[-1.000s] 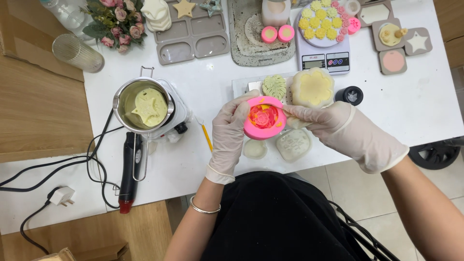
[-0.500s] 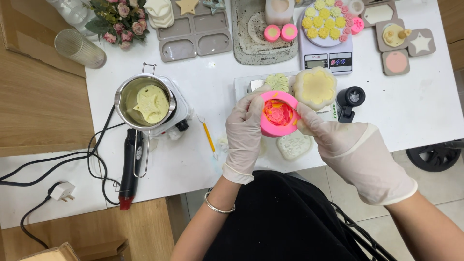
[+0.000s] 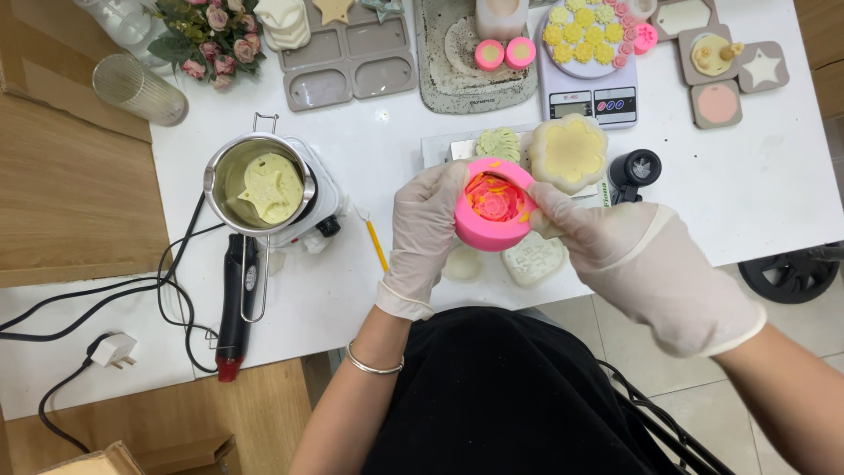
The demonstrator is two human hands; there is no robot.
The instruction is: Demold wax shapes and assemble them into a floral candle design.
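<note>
A round pink silicone mould (image 3: 492,209) with a red and yellow flower-shaped filling is held above the front of the white table (image 3: 387,123). My left hand (image 3: 424,230), in a white glove, grips its left side. My right hand (image 3: 615,251), also gloved, pinches its right rim with thumb and fingers. Under the mould lie a pale round wax piece (image 3: 462,264) and a pale flower-patterned wax piece (image 3: 533,259). A large cream flower-shaped block (image 3: 571,151) and a small green flower piece (image 3: 498,142) sit just behind.
A steel pot with yellowish wax (image 3: 259,183) stands on a small white heater at the left, a black and red heat tool (image 3: 236,308) and cables beside it. At the back are a grey mould tray (image 3: 348,54), a kitchen scale (image 3: 587,84) loaded with small flowers, and a black bottle (image 3: 635,169).
Both hands have lifted the pink mould slightly up and tilted it, with the right fingers shifting along its rim. The view has drifted a little.
</note>
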